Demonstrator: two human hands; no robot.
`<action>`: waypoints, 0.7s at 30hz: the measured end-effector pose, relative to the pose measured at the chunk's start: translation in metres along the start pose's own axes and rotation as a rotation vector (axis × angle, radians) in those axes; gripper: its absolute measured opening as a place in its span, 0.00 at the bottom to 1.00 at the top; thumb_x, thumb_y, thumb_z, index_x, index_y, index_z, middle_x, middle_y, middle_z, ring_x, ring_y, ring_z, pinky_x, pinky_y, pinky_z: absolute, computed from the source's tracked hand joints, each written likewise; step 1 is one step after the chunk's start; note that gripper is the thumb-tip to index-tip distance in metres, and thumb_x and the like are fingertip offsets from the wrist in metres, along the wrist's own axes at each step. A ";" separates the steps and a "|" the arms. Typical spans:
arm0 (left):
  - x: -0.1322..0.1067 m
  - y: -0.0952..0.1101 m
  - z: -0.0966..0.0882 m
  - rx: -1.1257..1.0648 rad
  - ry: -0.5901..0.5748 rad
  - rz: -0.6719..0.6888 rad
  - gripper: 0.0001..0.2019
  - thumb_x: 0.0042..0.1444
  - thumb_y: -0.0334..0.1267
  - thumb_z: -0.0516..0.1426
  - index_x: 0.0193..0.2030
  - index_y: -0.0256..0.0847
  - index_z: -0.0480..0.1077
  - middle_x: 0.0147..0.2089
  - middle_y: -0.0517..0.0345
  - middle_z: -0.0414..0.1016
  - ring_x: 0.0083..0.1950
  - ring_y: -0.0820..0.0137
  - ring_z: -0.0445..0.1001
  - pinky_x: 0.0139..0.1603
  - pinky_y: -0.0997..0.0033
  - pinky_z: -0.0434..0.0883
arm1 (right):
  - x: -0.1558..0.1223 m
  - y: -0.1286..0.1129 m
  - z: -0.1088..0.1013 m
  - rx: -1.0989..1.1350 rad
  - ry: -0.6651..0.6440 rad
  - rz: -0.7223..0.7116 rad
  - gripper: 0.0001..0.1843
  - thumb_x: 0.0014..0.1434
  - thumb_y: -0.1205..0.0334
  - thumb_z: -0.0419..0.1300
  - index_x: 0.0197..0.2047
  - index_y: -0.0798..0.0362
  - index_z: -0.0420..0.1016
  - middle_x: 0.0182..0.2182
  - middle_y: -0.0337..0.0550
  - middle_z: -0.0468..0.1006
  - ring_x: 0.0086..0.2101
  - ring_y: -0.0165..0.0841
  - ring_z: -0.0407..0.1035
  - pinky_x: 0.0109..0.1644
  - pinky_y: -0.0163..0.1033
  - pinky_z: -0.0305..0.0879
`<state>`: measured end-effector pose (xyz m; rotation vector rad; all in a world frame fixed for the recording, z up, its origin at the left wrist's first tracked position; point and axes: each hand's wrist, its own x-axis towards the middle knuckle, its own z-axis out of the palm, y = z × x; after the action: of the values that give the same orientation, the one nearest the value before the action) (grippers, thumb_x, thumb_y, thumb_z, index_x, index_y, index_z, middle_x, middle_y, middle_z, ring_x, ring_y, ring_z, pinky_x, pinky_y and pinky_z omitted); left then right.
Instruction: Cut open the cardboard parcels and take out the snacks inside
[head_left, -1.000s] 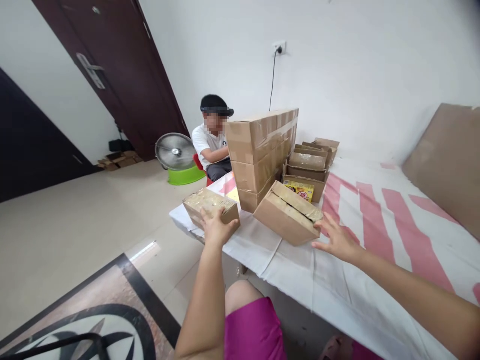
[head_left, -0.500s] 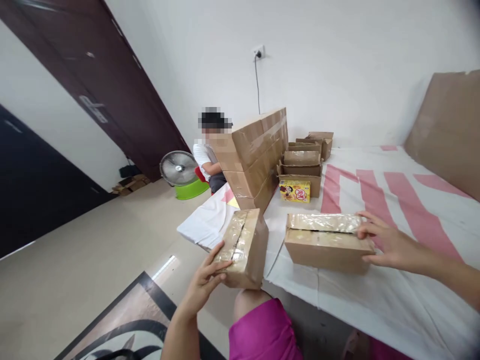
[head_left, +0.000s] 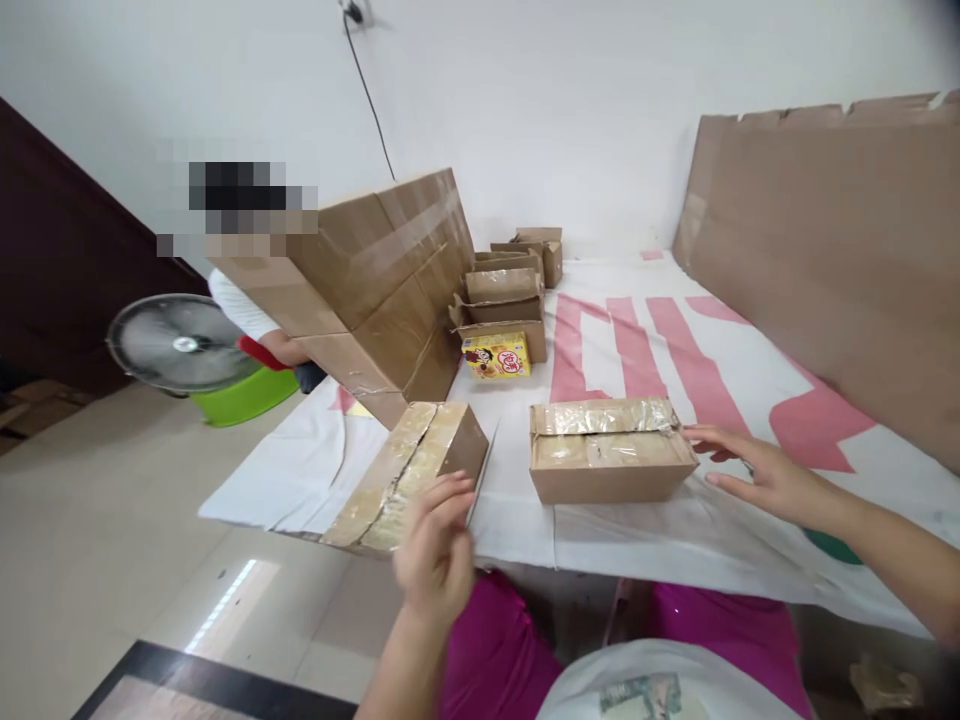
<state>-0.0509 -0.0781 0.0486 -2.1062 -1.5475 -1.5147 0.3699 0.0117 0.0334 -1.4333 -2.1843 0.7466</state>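
A taped cardboard box (head_left: 611, 455) lies on the cloth-covered table in front of me, its top flaps slightly apart along a seam. At its right end is my right hand (head_left: 757, 475), fingers spread, the fingertips at or just beside the corner. A second taped cardboard box (head_left: 420, 450) sits at an angle on the table's left front edge. Before its right side my left hand (head_left: 439, 545) is raised, slightly blurred, with loosely bent fingers and nothing seen in it. Whether it touches that box is hard to tell.
Stacked sealed cartons (head_left: 382, 290) stand at the left. Beside them are several open cardboard boxes (head_left: 506, 290) and a yellow printed box (head_left: 496, 356). A large cardboard sheet (head_left: 825, 250) leans at the right. Behind the stack sit a person (head_left: 240, 300) and a fan (head_left: 184, 345).
The view has swung right. The left box has gone from above my knee onto the table edge, and my left hand has come off its top. My right hand's hold on the other box has loosened.
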 end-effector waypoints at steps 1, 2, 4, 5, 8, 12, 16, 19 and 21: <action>0.007 0.006 0.014 -0.027 -0.104 -0.020 0.11 0.60 0.31 0.51 0.46 0.44 0.71 0.51 0.51 0.74 0.56 0.61 0.73 0.58 0.53 0.73 | -0.002 0.008 -0.003 0.003 0.033 0.070 0.27 0.62 0.47 0.53 0.62 0.42 0.63 0.58 0.45 0.74 0.53 0.41 0.71 0.55 0.46 0.69; 0.016 0.010 0.028 -0.024 -0.183 -0.051 0.10 0.61 0.33 0.51 0.45 0.44 0.72 0.52 0.50 0.73 0.57 0.61 0.72 0.58 0.55 0.72 | -0.004 0.017 -0.005 -0.014 0.063 0.154 0.26 0.62 0.46 0.52 0.61 0.44 0.64 0.53 0.46 0.77 0.50 0.41 0.73 0.53 0.47 0.70; 0.037 0.011 0.051 0.017 -0.278 -0.120 0.09 0.63 0.38 0.52 0.39 0.42 0.74 0.49 0.50 0.73 0.54 0.62 0.72 0.55 0.60 0.72 | -0.012 0.038 -0.008 -0.129 0.087 0.327 0.24 0.61 0.45 0.51 0.57 0.46 0.68 0.49 0.49 0.79 0.47 0.44 0.75 0.50 0.49 0.71; 0.047 0.009 0.060 0.044 -0.301 -0.158 0.11 0.64 0.40 0.52 0.35 0.42 0.74 0.44 0.50 0.74 0.50 0.63 0.72 0.53 0.61 0.72 | -0.018 0.049 -0.008 -0.223 0.066 0.393 0.24 0.60 0.46 0.52 0.55 0.47 0.70 0.48 0.51 0.79 0.47 0.47 0.74 0.49 0.51 0.70; 0.069 -0.001 0.078 0.096 -0.379 -0.258 0.16 0.63 0.43 0.52 0.25 0.41 0.69 0.33 0.54 0.71 0.42 0.64 0.70 0.47 0.64 0.69 | -0.038 0.076 -0.002 -0.495 -0.019 0.485 0.26 0.58 0.48 0.54 0.55 0.50 0.71 0.49 0.60 0.78 0.48 0.55 0.73 0.47 0.54 0.69; 0.075 -0.016 0.089 -0.056 -0.408 -0.376 0.14 0.60 0.43 0.56 0.25 0.41 0.67 0.30 0.60 0.68 0.34 0.70 0.69 0.40 0.71 0.67 | -0.054 0.091 0.005 -0.518 -0.008 0.456 0.27 0.60 0.54 0.50 0.60 0.53 0.66 0.51 0.64 0.76 0.49 0.54 0.73 0.48 0.53 0.69; 0.069 -0.024 0.101 -0.315 -0.351 -0.515 0.10 0.56 0.41 0.58 0.27 0.40 0.66 0.28 0.63 0.68 0.32 0.73 0.68 0.37 0.74 0.66 | -0.037 0.066 -0.017 -0.462 0.107 0.398 0.25 0.61 0.58 0.46 0.60 0.53 0.65 0.54 0.63 0.75 0.51 0.52 0.72 0.50 0.51 0.68; 0.067 -0.027 0.107 -0.487 -0.291 -0.558 0.10 0.58 0.44 0.56 0.33 0.39 0.68 0.34 0.58 0.72 0.37 0.71 0.72 0.40 0.73 0.69 | -0.009 0.020 -0.040 -0.506 0.253 0.358 0.26 0.64 0.57 0.42 0.62 0.53 0.62 0.52 0.60 0.76 0.49 0.49 0.73 0.50 0.50 0.68; 0.067 -0.028 0.108 -0.577 -0.312 -0.485 0.16 0.56 0.48 0.59 0.45 0.39 0.70 0.48 0.50 0.72 0.50 0.65 0.73 0.50 0.68 0.71 | 0.010 -0.018 -0.046 -0.534 0.296 0.202 0.26 0.65 0.54 0.43 0.64 0.48 0.61 0.53 0.53 0.77 0.49 0.45 0.73 0.51 0.49 0.68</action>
<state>-0.0053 0.0428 0.0343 -2.4812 -2.0399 -2.0782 0.3814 0.0246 0.0802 -1.8986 -2.1072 -0.0154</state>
